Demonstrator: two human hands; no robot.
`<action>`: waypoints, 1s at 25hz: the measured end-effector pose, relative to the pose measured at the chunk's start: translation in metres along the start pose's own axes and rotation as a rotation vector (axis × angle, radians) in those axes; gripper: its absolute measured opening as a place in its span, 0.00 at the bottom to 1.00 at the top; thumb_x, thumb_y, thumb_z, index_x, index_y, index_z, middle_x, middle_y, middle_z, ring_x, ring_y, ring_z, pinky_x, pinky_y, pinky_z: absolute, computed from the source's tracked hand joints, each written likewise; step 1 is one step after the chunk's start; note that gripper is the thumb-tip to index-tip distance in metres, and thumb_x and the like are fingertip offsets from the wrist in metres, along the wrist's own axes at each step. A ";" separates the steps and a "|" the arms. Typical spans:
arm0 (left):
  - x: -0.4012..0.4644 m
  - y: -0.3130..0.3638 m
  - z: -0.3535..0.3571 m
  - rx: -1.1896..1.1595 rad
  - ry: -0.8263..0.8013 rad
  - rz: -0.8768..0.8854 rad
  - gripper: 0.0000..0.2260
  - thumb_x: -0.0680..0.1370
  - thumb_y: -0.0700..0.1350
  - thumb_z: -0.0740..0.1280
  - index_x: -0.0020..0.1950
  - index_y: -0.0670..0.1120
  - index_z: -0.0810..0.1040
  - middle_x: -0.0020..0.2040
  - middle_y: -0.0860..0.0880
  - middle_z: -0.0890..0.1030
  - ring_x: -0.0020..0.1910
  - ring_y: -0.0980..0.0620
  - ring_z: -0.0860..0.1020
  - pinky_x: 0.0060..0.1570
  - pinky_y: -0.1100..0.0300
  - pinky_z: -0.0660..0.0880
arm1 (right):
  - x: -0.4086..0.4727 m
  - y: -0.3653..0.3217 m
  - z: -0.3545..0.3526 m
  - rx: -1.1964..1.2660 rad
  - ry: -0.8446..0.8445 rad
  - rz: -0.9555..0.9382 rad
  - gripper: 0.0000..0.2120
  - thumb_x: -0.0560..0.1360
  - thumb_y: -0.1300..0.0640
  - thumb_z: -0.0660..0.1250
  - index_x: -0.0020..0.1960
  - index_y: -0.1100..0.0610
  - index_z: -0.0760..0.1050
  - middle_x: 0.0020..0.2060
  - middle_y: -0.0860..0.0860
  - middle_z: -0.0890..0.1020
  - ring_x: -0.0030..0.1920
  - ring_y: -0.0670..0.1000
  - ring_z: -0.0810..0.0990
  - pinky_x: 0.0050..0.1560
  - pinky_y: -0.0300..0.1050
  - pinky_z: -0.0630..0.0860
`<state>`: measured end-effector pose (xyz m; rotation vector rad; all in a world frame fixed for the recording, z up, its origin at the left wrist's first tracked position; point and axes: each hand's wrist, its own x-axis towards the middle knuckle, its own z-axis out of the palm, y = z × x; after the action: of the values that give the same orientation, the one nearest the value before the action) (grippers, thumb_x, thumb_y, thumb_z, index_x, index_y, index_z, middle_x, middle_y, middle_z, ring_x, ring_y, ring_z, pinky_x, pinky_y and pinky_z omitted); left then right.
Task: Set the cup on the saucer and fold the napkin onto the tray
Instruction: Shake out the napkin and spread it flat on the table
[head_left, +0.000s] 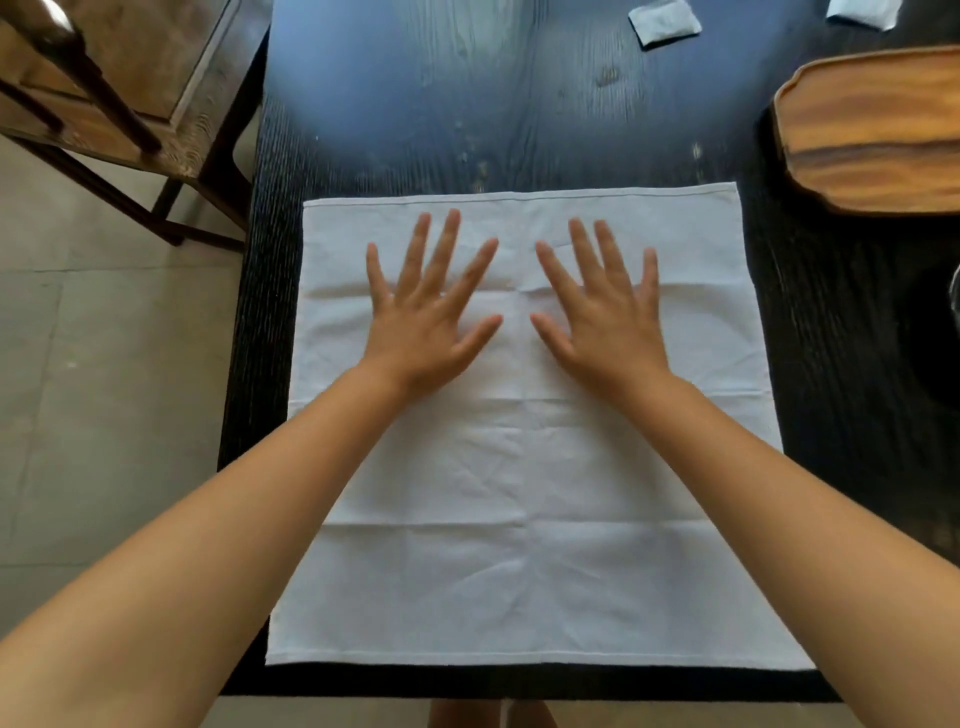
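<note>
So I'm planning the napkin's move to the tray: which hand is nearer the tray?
Right. The right hand lies flat on the napkin, on the side toward the wooden tray; the left hand lies farther away.

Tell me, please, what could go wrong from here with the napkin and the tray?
The napkin reaches the table's near edge, so folding could drag it off. Creases under the left hand and right hand might skew the fold. The tray sits far right, partly out of frame: an awkward reach.

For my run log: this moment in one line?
napkin flat, unfolded | left hand, right hand pressing it | tray bare
</note>
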<state>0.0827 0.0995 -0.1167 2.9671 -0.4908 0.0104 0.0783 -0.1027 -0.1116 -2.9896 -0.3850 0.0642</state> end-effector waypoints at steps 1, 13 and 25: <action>0.009 -0.001 0.004 0.035 -0.044 0.055 0.31 0.74 0.66 0.48 0.75 0.58 0.50 0.78 0.47 0.48 0.76 0.45 0.45 0.65 0.30 0.41 | 0.012 -0.002 0.002 -0.026 -0.039 -0.014 0.32 0.73 0.37 0.45 0.75 0.45 0.49 0.76 0.52 0.50 0.76 0.54 0.45 0.69 0.66 0.41; 0.023 -0.106 0.002 0.025 -0.129 0.013 0.36 0.70 0.73 0.44 0.75 0.58 0.50 0.78 0.47 0.48 0.76 0.47 0.46 0.69 0.37 0.43 | 0.037 0.105 -0.006 -0.067 -0.119 -0.008 0.33 0.72 0.34 0.43 0.75 0.43 0.47 0.76 0.51 0.48 0.76 0.51 0.44 0.71 0.63 0.42; -0.045 -0.030 -0.023 -0.141 0.056 -0.012 0.27 0.77 0.57 0.53 0.74 0.47 0.59 0.74 0.41 0.61 0.72 0.41 0.61 0.66 0.43 0.60 | -0.025 0.045 -0.023 0.084 0.093 0.011 0.28 0.76 0.45 0.49 0.73 0.55 0.58 0.74 0.59 0.59 0.74 0.58 0.55 0.69 0.65 0.52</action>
<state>0.0502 0.1448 -0.0986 2.8231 -0.4466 0.0557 0.0663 -0.1549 -0.0937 -2.8988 -0.3466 -0.0554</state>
